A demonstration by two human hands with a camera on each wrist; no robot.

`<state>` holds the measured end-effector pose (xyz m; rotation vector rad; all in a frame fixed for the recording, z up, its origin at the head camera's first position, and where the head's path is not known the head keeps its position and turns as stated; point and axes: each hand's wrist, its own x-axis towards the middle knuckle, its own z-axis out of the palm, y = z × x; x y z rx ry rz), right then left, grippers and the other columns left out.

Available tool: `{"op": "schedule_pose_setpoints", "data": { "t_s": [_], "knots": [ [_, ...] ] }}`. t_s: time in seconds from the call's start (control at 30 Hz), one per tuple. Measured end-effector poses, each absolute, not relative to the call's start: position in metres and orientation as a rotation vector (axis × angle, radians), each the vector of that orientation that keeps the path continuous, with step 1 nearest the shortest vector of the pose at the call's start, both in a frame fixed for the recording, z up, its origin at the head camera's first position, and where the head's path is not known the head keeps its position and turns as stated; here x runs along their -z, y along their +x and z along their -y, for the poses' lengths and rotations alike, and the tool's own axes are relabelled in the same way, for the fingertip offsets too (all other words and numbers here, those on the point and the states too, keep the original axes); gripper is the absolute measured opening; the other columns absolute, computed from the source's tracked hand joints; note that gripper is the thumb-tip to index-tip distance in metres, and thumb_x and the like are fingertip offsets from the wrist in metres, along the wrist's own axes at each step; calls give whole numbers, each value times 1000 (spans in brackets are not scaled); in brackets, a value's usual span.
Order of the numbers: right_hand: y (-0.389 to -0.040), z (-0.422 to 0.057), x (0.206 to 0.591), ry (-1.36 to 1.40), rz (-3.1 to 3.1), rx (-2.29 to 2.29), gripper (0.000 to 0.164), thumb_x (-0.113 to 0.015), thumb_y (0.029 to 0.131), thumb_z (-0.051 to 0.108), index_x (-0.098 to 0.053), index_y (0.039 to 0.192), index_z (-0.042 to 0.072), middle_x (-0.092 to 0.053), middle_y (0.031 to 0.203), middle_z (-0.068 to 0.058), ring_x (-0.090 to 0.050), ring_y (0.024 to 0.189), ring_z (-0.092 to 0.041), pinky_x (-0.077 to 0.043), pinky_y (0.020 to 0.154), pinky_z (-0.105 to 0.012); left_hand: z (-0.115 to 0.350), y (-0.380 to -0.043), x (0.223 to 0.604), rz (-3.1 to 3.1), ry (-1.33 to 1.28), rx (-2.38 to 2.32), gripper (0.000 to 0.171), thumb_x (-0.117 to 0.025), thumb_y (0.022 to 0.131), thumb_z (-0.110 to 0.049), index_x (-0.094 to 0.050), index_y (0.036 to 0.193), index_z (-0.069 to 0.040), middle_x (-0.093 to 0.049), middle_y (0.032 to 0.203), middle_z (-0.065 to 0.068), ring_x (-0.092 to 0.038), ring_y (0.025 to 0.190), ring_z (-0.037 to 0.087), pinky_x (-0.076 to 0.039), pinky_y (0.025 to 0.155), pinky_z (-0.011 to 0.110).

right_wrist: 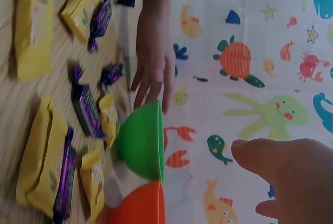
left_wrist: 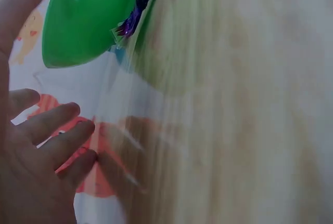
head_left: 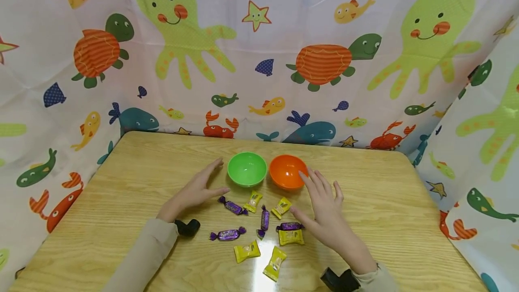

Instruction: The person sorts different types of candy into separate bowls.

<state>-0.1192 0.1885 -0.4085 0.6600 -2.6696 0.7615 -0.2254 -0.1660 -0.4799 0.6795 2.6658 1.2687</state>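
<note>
Before a sea-creature curtain [head_left: 243,57], an empty left hand [head_left: 196,190] and right hand [head_left: 327,211], fingers spread, flank a green bowl [head_left: 247,169] and orange bowl [head_left: 285,171] beyond wrapped sweets [head_left: 229,234]. Bowl-positioning seems in hand; next likely calls for a pinch.

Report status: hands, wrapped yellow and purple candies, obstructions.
Left hand empty, beside round glossy green bowl. Right hand empty, near round glossy orange bowl. Five yellow candies, four purple candies on wooden table. No obstruction seen between candies and bowls.
</note>
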Motion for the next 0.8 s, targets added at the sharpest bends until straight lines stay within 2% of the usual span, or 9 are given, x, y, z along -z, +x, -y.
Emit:
{"op": "schedule_pose_setpoints", "data": {
  "t_s": [0.17,0.33,0.43,0.63,0.8],
  "knots": [
    [-125,-169,408,716,2657,-847,79,-73,90,30,-32,154,9,-27,159,-15,-22,143,-39,3,107,-69,164,-237,489,-2501,647,-1470,104,-78,86,-38,-10,161,-16,-26,162,7,-21,149,26,-13,118,54],
    [-131,-147,411,772,2652,-876,76,-73,90,31,-36,151,5,-37,152,-15,-31,138,-36,-5,109,-67,161,-246,493,-2431,661,-1526,106,-82,83,-33,-10,161,-21,-25,162,1,-18,149,23,-10,118,55],
    [-135,-135,413,816,2656,-901,74,-73,90,31,-37,150,6,-40,149,-13,-34,136,-33,-10,108,-65,158,-251,495,-2402,675,-1541,109,-84,81,-31,-10,161,-20,-24,162,-1,-16,150,21,-9,119,55],
    [-141,-110,419,925,2713,-968,69,-72,92,32,-42,148,5,-46,145,-14,-39,131,-33,-19,106,-59,154,-261,500,-2391,736,-1558,110,-86,80,-27,-11,161,-15,-25,162,5,-20,149,26,-9,118,55],
    [-149,-93,428,994,2755,-958,57,-74,91,30,-55,138,6,-55,136,-9,-48,126,-28,-34,105,-52,153,-267,504,-2350,802,-1595,108,-85,81,-24,-13,160,-13,-26,162,5,-21,148,27,-9,118,56]
  ]
}}
